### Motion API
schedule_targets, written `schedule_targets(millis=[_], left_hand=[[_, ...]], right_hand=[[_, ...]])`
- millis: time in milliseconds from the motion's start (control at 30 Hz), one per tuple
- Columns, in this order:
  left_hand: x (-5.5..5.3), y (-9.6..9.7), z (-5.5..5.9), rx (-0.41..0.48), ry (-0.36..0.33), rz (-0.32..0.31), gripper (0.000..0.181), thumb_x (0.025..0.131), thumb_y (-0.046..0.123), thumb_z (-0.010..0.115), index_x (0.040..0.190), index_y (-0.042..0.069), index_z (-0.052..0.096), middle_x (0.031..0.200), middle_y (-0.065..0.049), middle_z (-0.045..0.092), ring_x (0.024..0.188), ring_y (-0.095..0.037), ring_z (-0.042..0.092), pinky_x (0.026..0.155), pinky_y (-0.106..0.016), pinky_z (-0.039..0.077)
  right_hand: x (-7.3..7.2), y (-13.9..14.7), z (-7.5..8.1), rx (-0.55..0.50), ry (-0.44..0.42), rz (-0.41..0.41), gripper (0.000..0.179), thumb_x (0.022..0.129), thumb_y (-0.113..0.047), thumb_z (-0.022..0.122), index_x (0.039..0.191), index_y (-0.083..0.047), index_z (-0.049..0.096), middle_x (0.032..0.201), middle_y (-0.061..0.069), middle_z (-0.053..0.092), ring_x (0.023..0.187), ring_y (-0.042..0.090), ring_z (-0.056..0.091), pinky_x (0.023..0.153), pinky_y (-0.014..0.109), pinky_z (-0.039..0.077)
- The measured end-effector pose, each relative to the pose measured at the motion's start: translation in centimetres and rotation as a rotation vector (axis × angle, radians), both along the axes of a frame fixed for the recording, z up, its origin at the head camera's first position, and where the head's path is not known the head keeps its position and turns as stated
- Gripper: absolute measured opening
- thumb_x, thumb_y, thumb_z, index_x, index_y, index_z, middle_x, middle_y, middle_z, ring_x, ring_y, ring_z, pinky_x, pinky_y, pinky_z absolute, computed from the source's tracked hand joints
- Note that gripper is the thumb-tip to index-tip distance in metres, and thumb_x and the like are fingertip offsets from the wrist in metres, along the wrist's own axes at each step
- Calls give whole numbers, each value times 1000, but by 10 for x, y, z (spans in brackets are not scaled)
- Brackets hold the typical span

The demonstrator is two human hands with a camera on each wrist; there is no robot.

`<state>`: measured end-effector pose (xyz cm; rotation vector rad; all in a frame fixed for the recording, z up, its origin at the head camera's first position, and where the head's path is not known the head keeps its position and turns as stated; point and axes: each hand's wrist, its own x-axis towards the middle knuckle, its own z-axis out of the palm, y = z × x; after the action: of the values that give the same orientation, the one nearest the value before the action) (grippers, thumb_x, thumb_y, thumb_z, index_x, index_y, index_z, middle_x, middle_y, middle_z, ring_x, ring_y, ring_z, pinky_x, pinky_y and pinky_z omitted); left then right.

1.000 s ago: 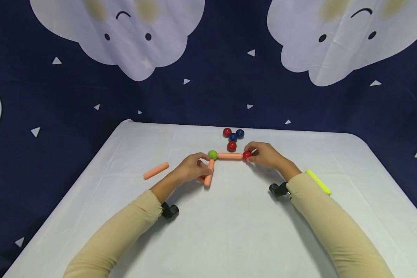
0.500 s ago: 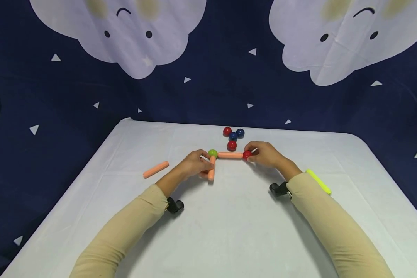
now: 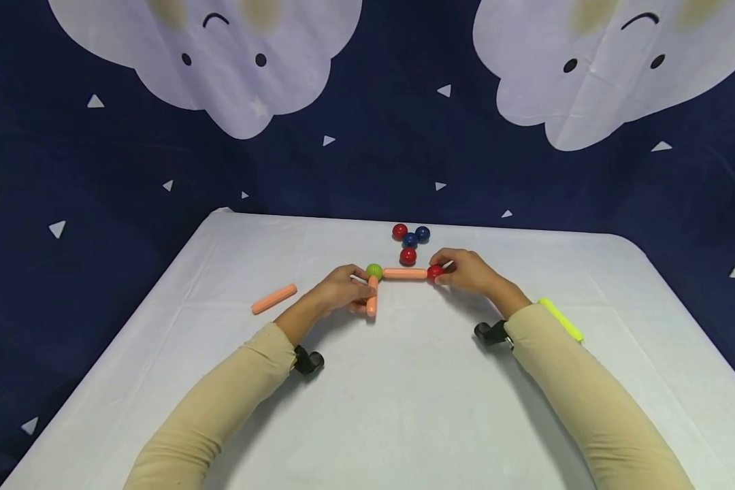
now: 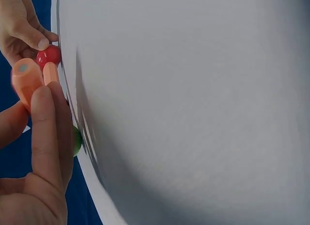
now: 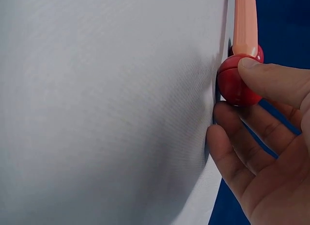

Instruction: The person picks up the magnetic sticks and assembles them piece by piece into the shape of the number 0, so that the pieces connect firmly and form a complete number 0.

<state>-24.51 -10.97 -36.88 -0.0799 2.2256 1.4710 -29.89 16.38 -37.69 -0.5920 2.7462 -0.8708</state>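
Observation:
My left hand (image 3: 338,291) pinches an orange magnetic stick (image 3: 372,305) that points toward me. Its far end meets a green ball (image 3: 374,271); whether they touch is hard to tell. In the left wrist view the near end of this orange stick (image 4: 26,80) shows a grey magnet spot. From the green ball a second orange stick (image 3: 404,273) runs right to a red ball (image 3: 435,273). My right hand (image 3: 470,273) holds that red ball between thumb and fingers. The right wrist view has the thumb resting on the red ball (image 5: 237,84), with the stick joined to it.
Behind the joined pieces lie a red ball (image 3: 407,256), another red ball (image 3: 400,232) and two blue balls (image 3: 410,240). A loose orange stick (image 3: 273,299) is at the left. Beside the right sleeve lies a yellow stick (image 3: 561,320). All rest on a white-covered table (image 3: 392,408).
My left hand has moved slightly right and away from me, bringing its orange stick up to the green ball and more upright in view. The right hand has stayed on the red ball.

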Motion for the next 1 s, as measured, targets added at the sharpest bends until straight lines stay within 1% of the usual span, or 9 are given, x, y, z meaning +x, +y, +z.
schedule_targets(millis=[133, 300, 533, 700, 767, 833, 900, 1000], left_hand=[[-2, 0, -2, 5, -19, 7, 43, 94, 10, 66, 133, 3, 48, 106, -12, 62, 80, -15, 67, 70, -24, 58], [-1, 1, -3, 7, -31, 16, 43, 94, 9, 66, 133, 4, 49, 106, -12, 63, 81, -15, 66, 70, -24, 58], [0, 0, -4, 26, -29, 16, 44, 93, 8, 66, 134, 3, 48, 102, -10, 60, 73, -13, 66, 67, -22, 57], [-1, -1, -2, 34, -22, 29, 43, 93, 6, 65, 132, 1, 49, 99, -10, 58, 69, -13, 65, 65, -22, 57], [-1, -3, -1, 27, -5, 32, 41, 94, 6, 64, 131, 0, 49, 100, -11, 60, 70, -14, 65, 66, -24, 58], [-3, -6, -2, 5, 34, 28, 39, 93, 5, 64, 130, -1, 51, 101, -12, 62, 70, -15, 66, 67, -25, 59], [-5, -11, -3, -44, 94, 13, 36, 93, 5, 62, 127, -1, 53, 101, -13, 64, 70, -14, 65, 67, -26, 59], [-8, -17, -1, -184, 233, -47, 32, 93, 6, 61, 125, 0, 58, 103, -13, 66, 71, -17, 67, 66, -27, 57]], right_hand=[[0, 0, -1, -1, -9, -9, 28, 90, -10, 69, 117, -9, 63, 126, 17, 66, 110, 33, 64, 94, 45, 53], [0, 0, 0, -1, -13, -8, 28, 90, -9, 69, 117, -10, 63, 126, 17, 65, 111, 33, 64, 95, 46, 53], [-2, 0, -2, 5, -19, -11, 28, 90, -9, 69, 118, -10, 63, 127, 17, 65, 112, 32, 63, 96, 46, 52], [-1, -1, -1, 5, -22, -14, 29, 90, -9, 69, 118, -10, 63, 128, 16, 65, 113, 32, 63, 98, 47, 52], [-1, -1, -1, 1, -15, -8, 29, 90, -8, 68, 118, -10, 63, 127, 17, 65, 113, 33, 63, 97, 47, 52], [-1, -1, -1, -3, -10, -3, 28, 90, -8, 69, 118, -9, 63, 127, 17, 65, 112, 33, 64, 97, 47, 52], [-1, -1, -1, -8, -4, 5, 28, 90, -8, 68, 118, -9, 63, 127, 18, 66, 113, 33, 64, 98, 48, 51], [-1, 0, -1, -12, -4, 5, 28, 90, -7, 68, 118, -9, 63, 126, 18, 66, 113, 33, 64, 98, 48, 51]])
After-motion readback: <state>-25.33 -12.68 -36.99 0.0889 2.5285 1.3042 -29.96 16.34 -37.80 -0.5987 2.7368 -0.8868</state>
